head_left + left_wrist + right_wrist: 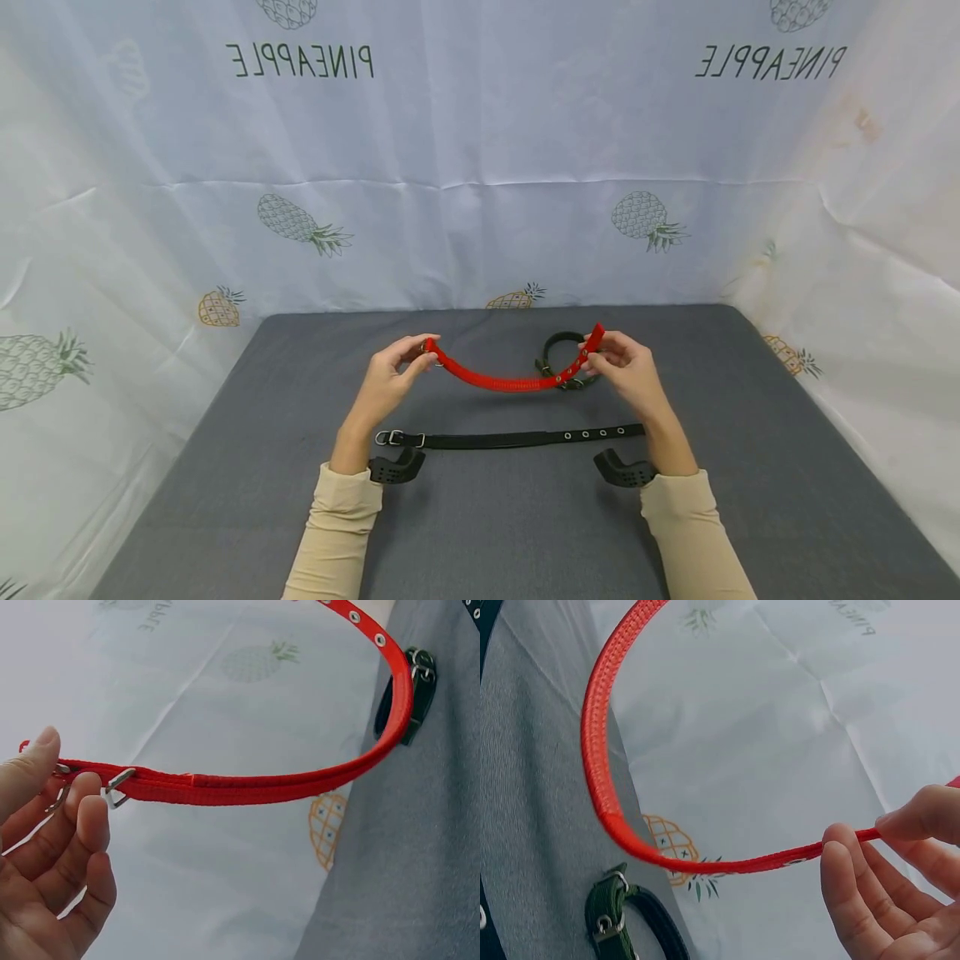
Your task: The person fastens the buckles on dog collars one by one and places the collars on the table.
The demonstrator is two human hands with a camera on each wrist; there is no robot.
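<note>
A red collar (510, 384) hangs in a sagging curve above the table, held at both ends. My left hand (387, 377) pinches its buckle end, where metal buckle (120, 786) hardware shows beside the fingertips in the left wrist view. My right hand (628, 370) pinches the other end between thumb and fingers, near the metal eyelets (379, 640). Behind the red collar, a dark green collar (551, 347) lies buckled into a loop. Nearer to me, a black collar (487, 441) is stretched out straight, its buckle to the left and its eyelets to the right.
The grey table (495, 533) runs up to a white curtain (480, 108) printed with pineapples, which also closes off both sides. A black wrist mount (397, 467) sits on the left wrist and another black mount (624, 470) on the right, both close to the black collar.
</note>
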